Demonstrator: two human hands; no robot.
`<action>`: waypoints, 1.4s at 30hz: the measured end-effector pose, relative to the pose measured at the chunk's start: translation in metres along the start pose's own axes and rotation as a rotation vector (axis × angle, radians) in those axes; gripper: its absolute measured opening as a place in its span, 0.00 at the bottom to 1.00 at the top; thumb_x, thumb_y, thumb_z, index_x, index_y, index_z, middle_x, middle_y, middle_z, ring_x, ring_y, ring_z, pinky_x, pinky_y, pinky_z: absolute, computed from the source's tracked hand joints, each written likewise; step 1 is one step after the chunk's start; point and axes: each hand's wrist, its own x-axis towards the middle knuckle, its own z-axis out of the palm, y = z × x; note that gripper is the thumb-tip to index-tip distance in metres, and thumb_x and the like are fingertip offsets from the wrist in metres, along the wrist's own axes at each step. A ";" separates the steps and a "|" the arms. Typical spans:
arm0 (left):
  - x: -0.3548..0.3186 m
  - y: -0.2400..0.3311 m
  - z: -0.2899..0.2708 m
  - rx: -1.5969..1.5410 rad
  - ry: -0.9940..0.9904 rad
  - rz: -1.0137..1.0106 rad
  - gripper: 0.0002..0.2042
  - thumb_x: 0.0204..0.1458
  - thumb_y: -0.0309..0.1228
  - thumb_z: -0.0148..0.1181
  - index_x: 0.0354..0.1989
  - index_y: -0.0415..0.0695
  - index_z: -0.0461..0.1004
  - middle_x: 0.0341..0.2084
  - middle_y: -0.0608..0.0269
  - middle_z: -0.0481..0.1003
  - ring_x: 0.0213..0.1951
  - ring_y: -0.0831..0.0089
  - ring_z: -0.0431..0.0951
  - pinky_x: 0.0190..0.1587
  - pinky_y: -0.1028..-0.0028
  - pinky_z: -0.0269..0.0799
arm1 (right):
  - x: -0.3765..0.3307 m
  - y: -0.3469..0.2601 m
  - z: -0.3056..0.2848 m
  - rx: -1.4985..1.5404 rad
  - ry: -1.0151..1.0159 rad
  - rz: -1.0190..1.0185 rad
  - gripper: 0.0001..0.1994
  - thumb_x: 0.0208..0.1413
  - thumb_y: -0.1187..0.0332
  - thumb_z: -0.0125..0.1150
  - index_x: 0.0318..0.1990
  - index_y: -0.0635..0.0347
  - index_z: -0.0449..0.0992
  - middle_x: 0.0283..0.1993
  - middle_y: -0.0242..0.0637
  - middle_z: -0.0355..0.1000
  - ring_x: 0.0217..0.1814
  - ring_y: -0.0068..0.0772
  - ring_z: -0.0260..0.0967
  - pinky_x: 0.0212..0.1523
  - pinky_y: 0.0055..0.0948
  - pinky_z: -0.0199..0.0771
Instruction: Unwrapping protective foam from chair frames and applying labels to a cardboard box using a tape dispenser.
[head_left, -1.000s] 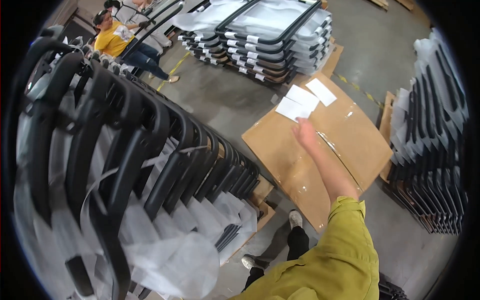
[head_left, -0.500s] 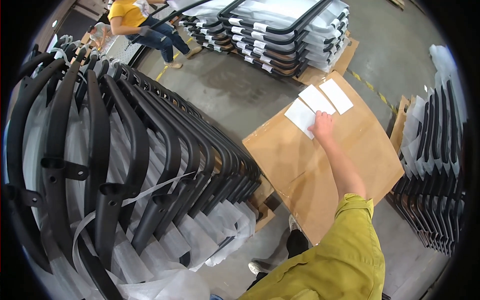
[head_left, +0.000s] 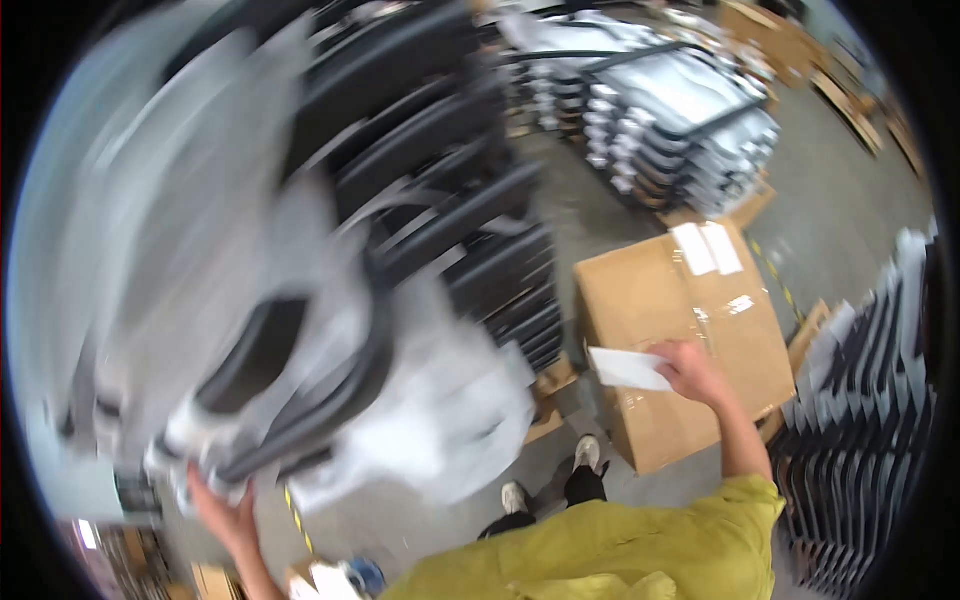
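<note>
My right hand pinches a white paper sheet over the near left part of a taped cardboard box. Two more white sheets lie side by side at the box's far end. At the lower left, my left hand reaches up to the lower end of a foam-wrapped black tube frame. Its thumb stands apart from the fingers, but blur and the wrapping hide whether they grip. Pale foam sheeting hangs around the frames.
A tall stack of black tube frames fills the left, much of it blurred. Wrapped frames lie piled beyond the box. More stand in a row at the right. Below, my shoes are on the grey floor.
My view has swung left. One sheet is off the box top and in my right hand, which is now nearer to me. My left hand has come into view beside the frames.
</note>
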 end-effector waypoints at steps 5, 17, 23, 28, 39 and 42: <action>-0.029 0.102 -0.019 -0.622 -0.151 0.682 0.36 0.28 0.36 0.69 0.49 0.40 0.60 0.47 0.53 0.65 0.50 0.58 0.63 0.49 0.65 0.60 | -0.041 -0.183 0.002 -0.313 -0.202 -0.484 0.09 0.38 0.75 0.54 0.32 0.59 0.72 0.27 0.40 0.69 0.27 0.41 0.67 0.27 0.33 0.67; -0.065 0.085 0.003 -1.257 -0.408 0.438 0.09 0.39 0.30 0.63 0.25 0.39 0.72 0.18 0.60 0.70 0.22 0.67 0.69 0.24 0.75 0.63 | -0.048 -0.307 0.121 1.507 0.058 -0.227 0.17 0.45 0.77 0.56 0.45 0.63 0.63 0.40 0.34 0.68 0.42 0.27 0.66 0.42 0.28 0.66; -0.033 0.093 -0.003 -1.308 -0.386 0.341 0.08 0.40 0.28 0.61 0.28 0.39 0.71 0.20 0.58 0.71 0.24 0.64 0.71 0.28 0.74 0.66 | -0.031 -0.320 0.146 1.845 -0.003 -0.232 0.15 0.51 0.73 0.50 0.47 0.63 0.62 0.45 0.39 0.66 0.44 0.27 0.65 0.44 0.27 0.65; 0.040 0.097 -0.003 -0.897 0.157 0.666 0.10 0.49 0.31 0.48 0.37 0.39 0.69 0.34 0.54 0.71 0.38 0.56 0.70 0.42 0.69 0.65 | 0.000 -0.287 0.129 1.237 0.011 -0.122 0.11 0.52 0.74 0.47 0.43 0.67 0.65 0.38 0.34 0.70 0.37 0.19 0.66 0.39 0.20 0.65; 0.091 0.111 0.022 -0.849 -0.874 0.245 0.24 0.49 0.44 0.45 0.50 0.40 0.63 0.47 0.55 0.65 0.50 0.66 0.63 0.53 0.76 0.54 | 0.074 -0.309 0.125 1.265 0.058 -0.266 0.12 0.49 0.76 0.51 0.43 0.66 0.67 0.36 0.32 0.69 0.36 0.20 0.65 0.37 0.20 0.65; 0.091 0.114 0.008 -0.719 -0.840 0.292 0.25 0.49 0.46 0.46 0.49 0.39 0.63 0.47 0.54 0.66 0.50 0.65 0.63 0.53 0.76 0.54 | 0.057 -0.302 0.126 1.419 -0.168 -0.127 0.12 0.47 0.76 0.53 0.42 0.66 0.68 0.37 0.35 0.70 0.37 0.24 0.67 0.36 0.23 0.68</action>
